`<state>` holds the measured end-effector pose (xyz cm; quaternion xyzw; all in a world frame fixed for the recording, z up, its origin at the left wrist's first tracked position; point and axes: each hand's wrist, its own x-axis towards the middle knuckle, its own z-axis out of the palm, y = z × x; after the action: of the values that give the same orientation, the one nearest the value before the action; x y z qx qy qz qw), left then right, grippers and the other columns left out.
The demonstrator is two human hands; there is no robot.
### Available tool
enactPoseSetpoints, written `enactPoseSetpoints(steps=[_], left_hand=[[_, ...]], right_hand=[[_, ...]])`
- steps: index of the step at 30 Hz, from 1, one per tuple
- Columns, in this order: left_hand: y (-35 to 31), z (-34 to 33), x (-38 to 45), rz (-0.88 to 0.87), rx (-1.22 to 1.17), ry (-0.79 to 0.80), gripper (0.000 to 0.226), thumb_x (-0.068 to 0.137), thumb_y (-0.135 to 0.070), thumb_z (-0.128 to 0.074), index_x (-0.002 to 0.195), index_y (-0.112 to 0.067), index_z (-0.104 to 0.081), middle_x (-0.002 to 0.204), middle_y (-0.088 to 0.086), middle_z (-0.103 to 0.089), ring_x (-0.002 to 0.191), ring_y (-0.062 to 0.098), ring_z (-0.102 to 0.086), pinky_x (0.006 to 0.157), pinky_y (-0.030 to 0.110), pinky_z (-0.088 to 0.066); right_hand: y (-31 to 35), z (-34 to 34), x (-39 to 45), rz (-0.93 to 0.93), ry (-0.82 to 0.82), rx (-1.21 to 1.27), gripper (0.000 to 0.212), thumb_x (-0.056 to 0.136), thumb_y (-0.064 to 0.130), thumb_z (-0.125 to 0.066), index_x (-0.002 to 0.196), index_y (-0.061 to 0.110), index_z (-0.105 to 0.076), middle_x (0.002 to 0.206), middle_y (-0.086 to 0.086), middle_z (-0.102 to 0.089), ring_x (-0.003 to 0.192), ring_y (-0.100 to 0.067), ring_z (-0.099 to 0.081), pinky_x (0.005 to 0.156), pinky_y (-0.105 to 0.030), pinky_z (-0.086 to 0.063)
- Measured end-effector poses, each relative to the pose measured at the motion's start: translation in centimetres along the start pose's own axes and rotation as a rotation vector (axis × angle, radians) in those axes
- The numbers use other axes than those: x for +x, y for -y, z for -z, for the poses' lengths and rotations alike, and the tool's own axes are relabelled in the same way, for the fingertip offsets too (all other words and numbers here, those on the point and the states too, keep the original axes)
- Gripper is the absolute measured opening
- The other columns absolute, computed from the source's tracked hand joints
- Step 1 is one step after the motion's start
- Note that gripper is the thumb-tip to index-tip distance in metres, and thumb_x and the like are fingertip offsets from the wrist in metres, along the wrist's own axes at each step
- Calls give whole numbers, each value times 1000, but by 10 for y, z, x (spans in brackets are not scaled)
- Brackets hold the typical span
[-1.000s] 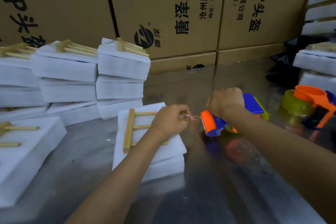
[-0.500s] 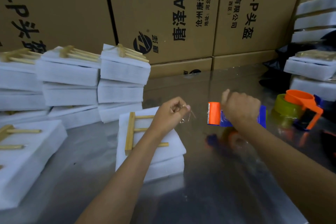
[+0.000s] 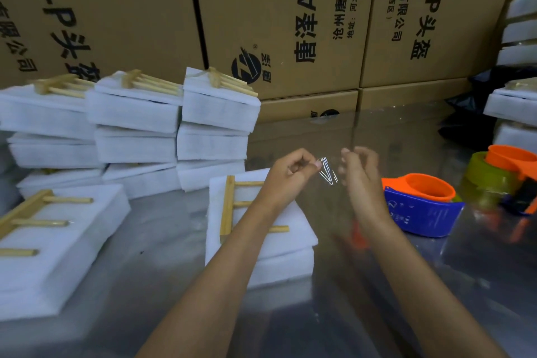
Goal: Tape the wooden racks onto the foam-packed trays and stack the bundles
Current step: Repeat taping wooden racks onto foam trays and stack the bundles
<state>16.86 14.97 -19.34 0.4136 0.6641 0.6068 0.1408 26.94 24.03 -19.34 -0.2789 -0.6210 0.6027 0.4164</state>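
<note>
A foam-packed tray [image 3: 52,244] lay at the far left of the steel table [image 3: 162,285], a wooden rack [image 3: 29,212] resting loose on its top. Behind it stood three stacks of finished bundles [image 3: 136,131], each topped by a rack under glossy tape, against a wall of cardboard cartons [image 3: 279,14].

At centre, the bundle in hand [image 3: 261,250], two foam trays deep, carried its own untaped rack [image 3: 229,206], partly hidden by the person's left forearm. Above its far right corner, the left hand [image 3: 287,171] had thumb and forefinger pinched on one end of a clear strip of tape [image 3: 327,170], which showed only as bright creased glints. The right hand [image 3: 359,171], fingers loosely curled, hovered at the strip's other end; motion blur made it impossible to tell whether it gripped the tape.

Right of the hands, a blue-and-orange tape dispenser [image 3: 421,206] sat on the table, a second dispenser [image 3: 499,168] just beyond it, and more foam trays [image 3: 511,102] were piled at the far right.

The foam looked light, soft and easily dented, so the bundle would probably be best lifted from beneath or by its long sides. The rack appeared stiff and thin-rodded, likely to slide until bound. The tape seemed limp and prone to sticking to itself, best held taut by both ends.
</note>
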Motion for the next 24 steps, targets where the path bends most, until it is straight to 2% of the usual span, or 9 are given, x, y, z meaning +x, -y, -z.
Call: enactPoseSetpoints(steps=[2,5,10,13,16,18,20,22,24], left_hand=[[-1,0,0,17,5,-35,19,94,-18,-62,76,-13,-60,61,-7,-52,57,11,-46,62,29,-41],[-1,0,3,35,28,-114,26,93,-18,-62,68,-22,-57,57,-14,-52,55,6,-46,58,26,-40],[0,-6,4,55,95,-132,23,90,-17,-62,68,-16,-55,56,-12,-45,55,5,-40,58,25,-34],[1,-7,4,69,136,-142,22,88,-18,-63,68,-15,-56,57,-8,-46,57,8,-41,62,28,-35],[2,-9,3,97,202,-157,18,84,-21,-61,68,-12,-60,60,4,-56,61,16,-52,66,33,-44],[4,-13,1,107,388,-178,20,84,-29,-58,70,-16,-63,63,0,-59,73,20,-58,76,35,-46],[7,-16,0,37,758,-232,24,87,-36,-53,74,-21,-67,77,-4,-67,94,21,-56,96,38,-39],[8,-17,-1,-60,1103,-266,30,90,-42,-48,87,-26,-73,114,-1,-68,115,23,-48,109,44,-24],[7,-14,-4,-83,1275,-218,38,93,-47,-44,116,-31,-69,153,6,-40,139,27,-30,116,52,-10]], right_hand=[[-4,-10,2,-245,75,284,22,99,34,-46,113,20,-55,106,-9,-70,80,-14,-66,71,-29,-48],[-18,-10,5,-338,204,528,37,98,39,-43,112,12,-63,89,-9,-73,74,-20,-66,68,-31,-47],[-28,-6,14,-212,162,436,17,97,22,-56,108,14,-66,76,-7,-68,57,-14,-61,54,-24,-46],[-36,-1,10,-143,157,413,22,95,5,-58,113,17,-63,71,-5,-68,56,-11,-60,52,-21,-48],[-45,-1,8,-72,95,202,15,94,1,-58,104,3,-69,67,-1,-68,56,-5,-59,54,-16,-49],[-51,-4,8,-60,17,89,13,93,0,-58,99,0,-70,67,-3,-67,50,-2,-58,53,-15,-49],[-55,-8,7,-44,-13,14,14,93,-1,-57,92,4,-70,71,-7,-66,51,-5,-60,55,-20,-50],[-58,-10,7,-16,-60,-79,20,92,1,-56,83,14,-67,77,-11,-68,65,-19,-64,64,-33,-52],[-59,-8,8,37,-126,-215,21,90,2,-57,79,19,-64,82,-10,-70,78,-26,-64,71,-35,-50]])
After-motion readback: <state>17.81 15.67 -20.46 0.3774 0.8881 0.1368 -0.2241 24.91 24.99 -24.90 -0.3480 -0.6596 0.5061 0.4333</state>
